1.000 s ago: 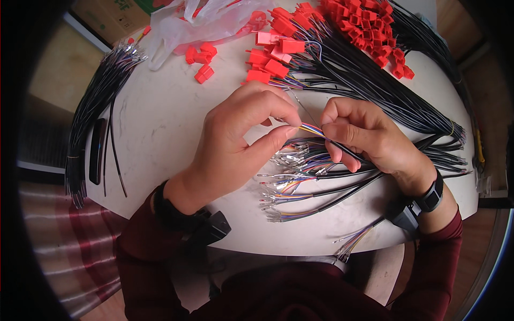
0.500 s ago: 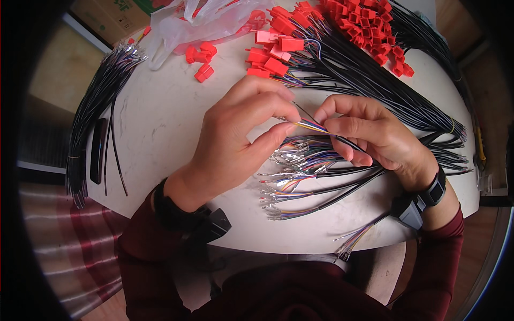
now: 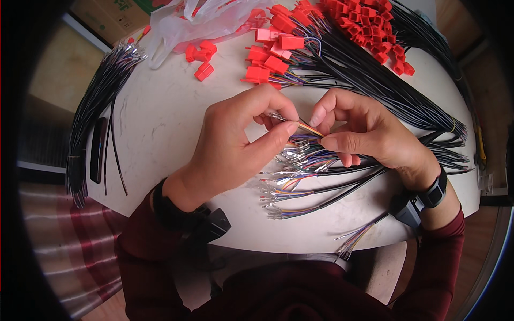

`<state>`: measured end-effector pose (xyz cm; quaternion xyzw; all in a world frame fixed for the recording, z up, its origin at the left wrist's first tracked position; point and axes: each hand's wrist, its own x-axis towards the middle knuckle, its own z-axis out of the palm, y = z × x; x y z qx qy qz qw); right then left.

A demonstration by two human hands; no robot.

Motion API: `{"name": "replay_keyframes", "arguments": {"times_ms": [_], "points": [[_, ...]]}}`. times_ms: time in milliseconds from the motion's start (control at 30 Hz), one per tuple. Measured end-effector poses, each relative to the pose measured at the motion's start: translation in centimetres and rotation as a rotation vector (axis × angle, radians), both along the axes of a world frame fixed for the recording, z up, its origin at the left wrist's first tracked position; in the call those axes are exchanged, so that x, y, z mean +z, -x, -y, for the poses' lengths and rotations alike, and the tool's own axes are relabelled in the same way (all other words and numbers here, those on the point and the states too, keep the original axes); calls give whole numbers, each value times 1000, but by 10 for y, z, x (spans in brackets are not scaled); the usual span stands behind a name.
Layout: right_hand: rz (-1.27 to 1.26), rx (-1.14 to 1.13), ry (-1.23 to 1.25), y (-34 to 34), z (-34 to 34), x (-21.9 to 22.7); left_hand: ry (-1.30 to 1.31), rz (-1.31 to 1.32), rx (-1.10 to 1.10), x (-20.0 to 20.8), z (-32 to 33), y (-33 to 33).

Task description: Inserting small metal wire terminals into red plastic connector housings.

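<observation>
Between the near and far edges of the desk (image 3: 160, 134), the left hand (image 3: 227, 136) pinches coloured wires (image 3: 309, 128) between thumb and forefinger; the right hand (image 3: 377, 131) has its thumb against them, though its grip cannot be told. Red connectors (image 3: 369, 33) cluster toward the far edge, black cables (image 3: 99, 104) along the left.

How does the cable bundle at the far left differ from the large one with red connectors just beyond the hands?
The left bundle ends at its top in mostly bare metal terminals; the other bundle carries red connectors. The left bundle curves down leftward, while the other bundle slants down rightward. Both hold many black cables.
</observation>
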<state>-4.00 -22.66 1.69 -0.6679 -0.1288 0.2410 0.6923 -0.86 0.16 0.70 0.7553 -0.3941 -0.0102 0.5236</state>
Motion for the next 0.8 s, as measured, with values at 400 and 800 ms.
{"name": "replay_keyframes", "arguments": {"times_ms": [400, 800], "points": [[-64, 1, 76, 0, 1, 2, 101, -424, -70, -2, 0, -1], [-142, -59, -44, -1, 0, -1, 152, -537, -69, -1, 1, -2]]}}
